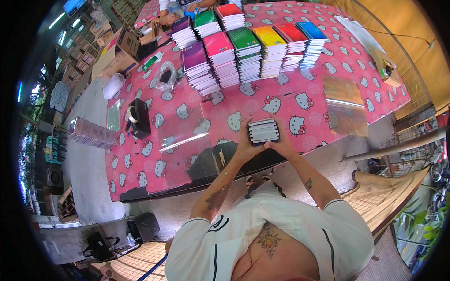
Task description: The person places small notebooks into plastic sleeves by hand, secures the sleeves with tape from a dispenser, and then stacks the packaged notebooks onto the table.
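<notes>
Between my two hands, just above the near side of the pink table (185, 129), is a small stack of notebooks (263, 131), its white page edges facing up. My left hand (245, 146) is closed round the stack's left side. On the opposite side, my right hand (282, 143) grips it, with the thumb at the near edge. Beyond my hands stand several tall piles of spiral notebooks; the nearer ones have purple (193, 55), pink (218, 44), green (243, 39), yellow (269, 36), red (289, 33) and blue (311, 31) covers.
A black tape dispenser (138, 118) and a clear plastic bag (166, 77) stand at left. Transparent sheets (347, 105) lie at right. Stacked purple-edged packs (91, 133) are by the left edge. A co-worker's hands (171, 18) are at the far side, near a cardboard box (117, 52).
</notes>
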### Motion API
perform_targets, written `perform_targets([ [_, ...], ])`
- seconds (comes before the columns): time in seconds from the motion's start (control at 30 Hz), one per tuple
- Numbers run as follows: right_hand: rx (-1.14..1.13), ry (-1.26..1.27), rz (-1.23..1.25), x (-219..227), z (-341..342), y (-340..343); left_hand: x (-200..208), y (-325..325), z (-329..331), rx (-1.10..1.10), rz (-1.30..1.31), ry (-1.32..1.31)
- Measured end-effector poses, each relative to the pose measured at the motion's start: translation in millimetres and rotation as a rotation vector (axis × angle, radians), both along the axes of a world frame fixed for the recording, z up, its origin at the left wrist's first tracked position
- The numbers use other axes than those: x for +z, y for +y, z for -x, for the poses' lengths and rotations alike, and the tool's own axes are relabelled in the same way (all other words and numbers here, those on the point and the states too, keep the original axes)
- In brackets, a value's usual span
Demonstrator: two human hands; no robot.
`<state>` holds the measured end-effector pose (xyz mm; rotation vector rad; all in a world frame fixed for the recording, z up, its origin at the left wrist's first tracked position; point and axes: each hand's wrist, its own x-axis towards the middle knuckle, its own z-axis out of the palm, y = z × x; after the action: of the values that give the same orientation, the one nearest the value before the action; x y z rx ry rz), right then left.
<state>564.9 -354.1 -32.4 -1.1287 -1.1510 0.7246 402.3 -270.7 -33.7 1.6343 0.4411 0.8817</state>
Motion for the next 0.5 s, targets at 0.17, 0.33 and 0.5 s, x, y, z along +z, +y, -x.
perform_targets([
  [0.17,0.041,0.068,0.056,5,4,1,-7,-2,-9,-0.031,0.053,-0.028],
  [0.33,0.07,0.076,0.159,-3,5,1,-33,5,-6,-0.105,0.136,0.012],
  [0.5,0.108,-0.066,0.135,-13,-8,5,11,29,17,-0.2,-0.033,0.403],
])
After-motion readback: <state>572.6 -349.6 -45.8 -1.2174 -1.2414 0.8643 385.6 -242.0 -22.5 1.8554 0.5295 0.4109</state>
